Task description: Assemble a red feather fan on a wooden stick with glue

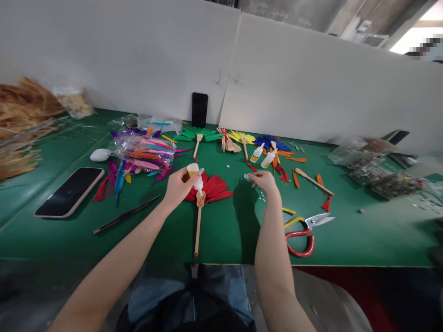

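Note:
My left hand (180,185) is closed round a small white glue bottle (196,178) with a yellow label. The bottle tilts nozzle-down, its tip at the wooden head (200,199) of a red feather fan (218,190). That fan lies on the green table, its wooden handle (198,233) pointing toward me and ending in red at the table edge. To the right, my right hand (262,180) is closed, its fingertips at a small whitish round piece (246,176). Several tiny white bits (262,196) lie under and beside that hand.
Red-and-yellow scissors (304,234) lie right of my right forearm. Green (200,134), yellow (242,138) and blue (272,143) fans and two glue bottles (256,153) are behind. Left are a phone (69,192), tweezers (126,215) and bagged feathers (145,150).

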`<state>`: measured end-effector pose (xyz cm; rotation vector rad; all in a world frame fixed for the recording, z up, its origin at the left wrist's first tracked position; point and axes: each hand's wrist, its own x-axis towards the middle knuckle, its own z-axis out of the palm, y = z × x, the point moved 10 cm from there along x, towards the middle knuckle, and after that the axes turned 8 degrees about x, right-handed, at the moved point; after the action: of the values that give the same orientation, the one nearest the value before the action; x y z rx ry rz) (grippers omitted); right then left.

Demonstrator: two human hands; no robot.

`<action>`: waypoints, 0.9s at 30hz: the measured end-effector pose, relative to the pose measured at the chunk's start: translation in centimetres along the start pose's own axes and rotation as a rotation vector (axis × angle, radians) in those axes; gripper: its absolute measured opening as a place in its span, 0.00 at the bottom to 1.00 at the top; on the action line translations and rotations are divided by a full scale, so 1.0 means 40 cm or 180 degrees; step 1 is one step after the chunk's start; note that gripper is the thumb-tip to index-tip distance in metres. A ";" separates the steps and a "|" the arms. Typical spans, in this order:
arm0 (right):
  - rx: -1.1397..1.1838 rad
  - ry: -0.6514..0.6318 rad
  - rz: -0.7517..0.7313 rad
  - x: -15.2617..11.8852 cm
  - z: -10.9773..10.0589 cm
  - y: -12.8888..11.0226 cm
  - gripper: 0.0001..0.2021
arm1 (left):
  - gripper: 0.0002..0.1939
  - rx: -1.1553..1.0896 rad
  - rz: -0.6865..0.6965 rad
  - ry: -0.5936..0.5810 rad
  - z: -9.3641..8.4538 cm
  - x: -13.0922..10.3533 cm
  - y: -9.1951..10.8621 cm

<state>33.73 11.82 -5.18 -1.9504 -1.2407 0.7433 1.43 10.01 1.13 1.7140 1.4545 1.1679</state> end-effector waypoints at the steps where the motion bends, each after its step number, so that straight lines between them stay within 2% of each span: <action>1: 0.0034 -0.0025 0.0103 0.000 -0.016 0.018 0.08 | 0.19 0.0026 0.0015 -0.0014 0.002 0.000 0.000; 4: 0.0089 0.0055 0.0381 -0.001 -0.063 0.062 0.08 | 0.20 0.0060 0.0049 -0.0040 0.008 -0.001 0.001; 7: 0.0185 0.0213 0.0496 -0.006 -0.088 0.075 0.06 | 0.19 0.0104 0.0078 -0.0008 0.006 -0.002 0.002; 10: 0.0324 0.0289 0.0433 -0.015 -0.090 0.053 0.06 | 0.18 0.0156 0.0140 0.0038 -0.001 -0.005 0.008; 12: 0.0466 0.0257 0.0275 -0.024 -0.079 0.016 0.08 | 0.16 0.0184 0.0211 0.0059 -0.005 -0.006 0.014; 15: 0.0794 -0.0073 -0.0155 -0.044 -0.031 -0.074 0.12 | 0.14 0.0191 0.0312 0.0071 -0.008 -0.007 0.022; 19: 0.1138 -0.0646 -0.0690 -0.101 0.068 -0.207 0.14 | 0.16 0.0113 0.0260 0.0087 -0.010 -0.007 0.021; 20: 0.1210 -0.0841 -0.0857 -0.123 0.098 -0.240 0.14 | 0.17 0.0083 0.0235 0.0086 -0.011 -0.007 0.020; 22: 0.1329 -0.1516 -0.1314 -0.187 0.171 -0.312 0.15 | 0.17 0.0041 0.0229 0.0053 -0.011 -0.008 0.022; 24: 0.1283 -0.2059 -0.1641 -0.254 0.231 -0.358 0.20 | 0.16 0.0065 0.0281 -0.0001 -0.011 -0.010 0.029; 27: 0.1090 -0.1940 -0.1841 -0.295 0.258 -0.385 0.25 | 0.14 0.0157 0.0405 -0.0105 -0.011 -0.014 0.046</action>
<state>13.35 8.11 2.21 -1.0243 -1.7793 1.1786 1.84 9.03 2.80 1.8744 1.3823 1.1722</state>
